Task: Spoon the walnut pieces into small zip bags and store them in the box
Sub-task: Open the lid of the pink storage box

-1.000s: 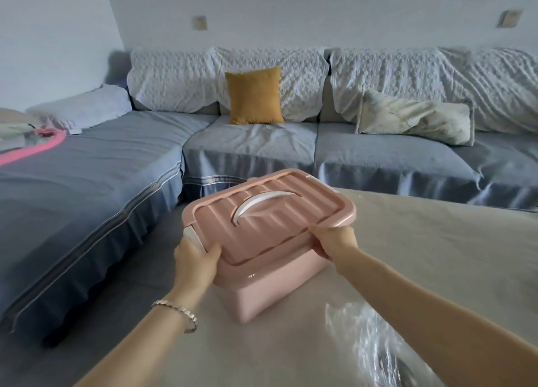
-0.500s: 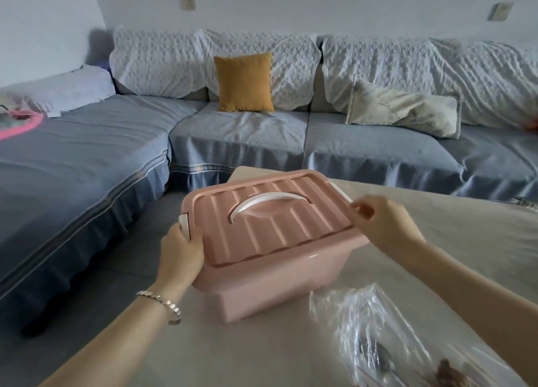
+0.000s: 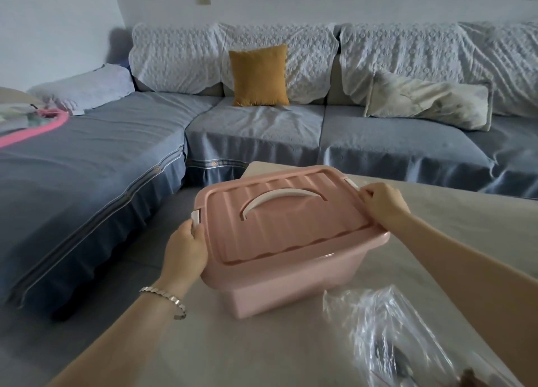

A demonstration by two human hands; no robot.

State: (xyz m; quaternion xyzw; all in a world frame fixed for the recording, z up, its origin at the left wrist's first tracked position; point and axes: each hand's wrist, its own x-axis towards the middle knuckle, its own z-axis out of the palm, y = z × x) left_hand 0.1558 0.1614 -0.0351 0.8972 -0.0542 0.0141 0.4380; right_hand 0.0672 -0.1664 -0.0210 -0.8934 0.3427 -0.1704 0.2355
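A pink plastic box (image 3: 291, 273) with a ribbed lid and a white carry handle (image 3: 282, 200) stands on the beige table (image 3: 465, 229), lid on. My left hand (image 3: 186, 249) grips the box's left end, thumb at the white latch (image 3: 196, 216). On the lid's far right edge rests my right hand (image 3: 381, 203), fingers curled by the other white latch (image 3: 350, 182). A crumpled clear plastic bag (image 3: 393, 334) lies at the near right, with a spoon (image 3: 404, 363) dimly visible inside. A dark bit that may be walnut shows at the bottom edge.
A grey-blue corner sofa (image 3: 250, 136) wraps behind and to the left of the table. On it sit a mustard cushion (image 3: 259, 75), a pale pillow (image 3: 428, 101) and a pink-edged item (image 3: 35, 130) at far left. The table's left edge runs close to the box.
My right hand slid from the lid's near right side to its far right corner by the latch. The box turned slightly and now sits flatter on the table. The view tilted down.
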